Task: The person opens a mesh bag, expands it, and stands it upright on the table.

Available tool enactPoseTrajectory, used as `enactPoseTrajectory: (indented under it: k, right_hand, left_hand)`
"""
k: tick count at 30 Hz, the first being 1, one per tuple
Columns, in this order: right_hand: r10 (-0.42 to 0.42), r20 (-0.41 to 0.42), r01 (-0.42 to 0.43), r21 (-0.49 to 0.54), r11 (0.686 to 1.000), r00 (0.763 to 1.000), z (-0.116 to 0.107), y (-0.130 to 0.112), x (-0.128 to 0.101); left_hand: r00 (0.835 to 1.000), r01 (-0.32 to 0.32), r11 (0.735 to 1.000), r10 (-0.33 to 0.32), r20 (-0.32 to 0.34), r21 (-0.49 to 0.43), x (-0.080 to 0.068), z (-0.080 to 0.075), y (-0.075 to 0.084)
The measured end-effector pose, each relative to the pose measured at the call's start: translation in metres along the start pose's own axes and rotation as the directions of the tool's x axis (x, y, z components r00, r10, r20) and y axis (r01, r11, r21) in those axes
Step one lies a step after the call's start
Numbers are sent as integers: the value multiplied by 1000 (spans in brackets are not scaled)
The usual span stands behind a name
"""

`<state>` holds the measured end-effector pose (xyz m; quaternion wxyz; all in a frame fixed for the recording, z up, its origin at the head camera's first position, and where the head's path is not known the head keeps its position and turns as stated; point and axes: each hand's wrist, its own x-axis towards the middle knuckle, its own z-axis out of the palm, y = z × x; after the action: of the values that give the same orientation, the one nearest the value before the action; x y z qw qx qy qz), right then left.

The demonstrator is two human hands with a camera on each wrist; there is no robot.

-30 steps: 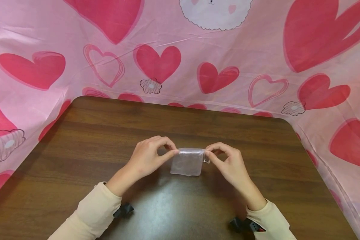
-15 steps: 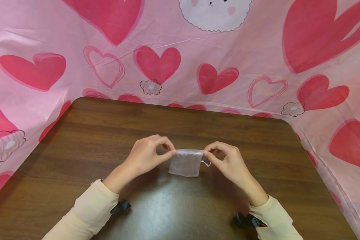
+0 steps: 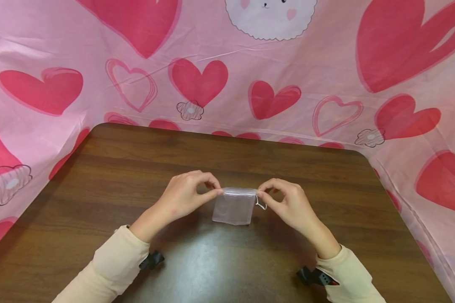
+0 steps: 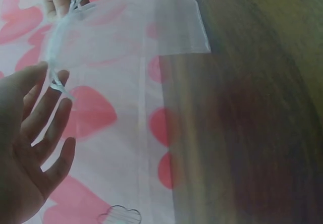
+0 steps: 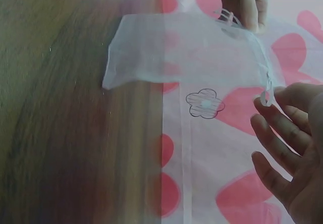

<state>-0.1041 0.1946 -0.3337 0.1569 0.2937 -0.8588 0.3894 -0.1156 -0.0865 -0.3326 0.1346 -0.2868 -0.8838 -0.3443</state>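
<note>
A small sheer white drawstring pouch (image 3: 233, 209) hangs between the two hands over the table, its top edge stretched level. My left hand (image 3: 186, 195) pinches the upper left corner between thumb and forefinger. At the opposite corner my right hand (image 3: 288, 203) pinches the top edge the same way, and a white cord loop (image 3: 260, 205) dangles beside it. In the left wrist view the pouch (image 4: 131, 30) looks flat and see-through, with cord ends (image 4: 59, 85) at the fingertips. The right wrist view shows the pouch (image 5: 186, 50) with the other fingers spread below the pinch.
A dark brown wooden table (image 3: 167, 151) with rounded far corners lies beneath the hands. Pink cloth (image 3: 227, 84) printed with red hearts stands around its back and sides. Black wrist straps (image 3: 151, 260) sit at the cream sleeves (image 3: 117, 263).
Both hands and the pouch have shifted slightly left since a second ago, still pinching the top corners. The cord loop by the right hand now hangs further out.
</note>
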Motion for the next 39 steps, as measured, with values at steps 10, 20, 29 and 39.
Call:
enactPoseTrajectory:
  k: [10,20,29,39]
  right_hand:
    - [71,-30,-69,51,996,997,4,-3,-1]
    - [66,-36,-64,47,997,997,3,0,-2]
    - [71,-28,-70,44,997,997,3,1,-2]
    - [69,5,-69,27,997,998,1,1,-1]
  left_hand:
    - [1000,18,995,-17,6,-100,-1,6,-4]
    - [997,74,988,-78,-27,-135,-4,6,-5]
    - [992,112,978,-122,-44,-179,-6,9,-7]
    - [987,114,977,-132,-91,-178,-9,12,-8]
